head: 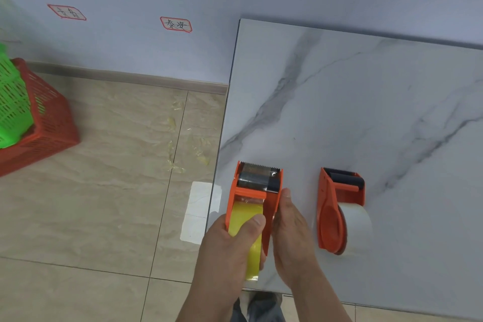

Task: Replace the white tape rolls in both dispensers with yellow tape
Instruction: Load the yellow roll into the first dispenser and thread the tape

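The left hand (230, 243) gripped the light, smooth yellow tape (245, 219); the right hand (290, 232) clasped the stiff dispenser (257, 191) by its side.

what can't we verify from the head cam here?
Head view only:
- Yellow tape roll: left hand covers its lower part; seating on the hub unseen.
- Left dispenser: right hand hides its right side.
- Right dispenser: its side plate hides the white roll's core.
- Wall labels: writing too small.
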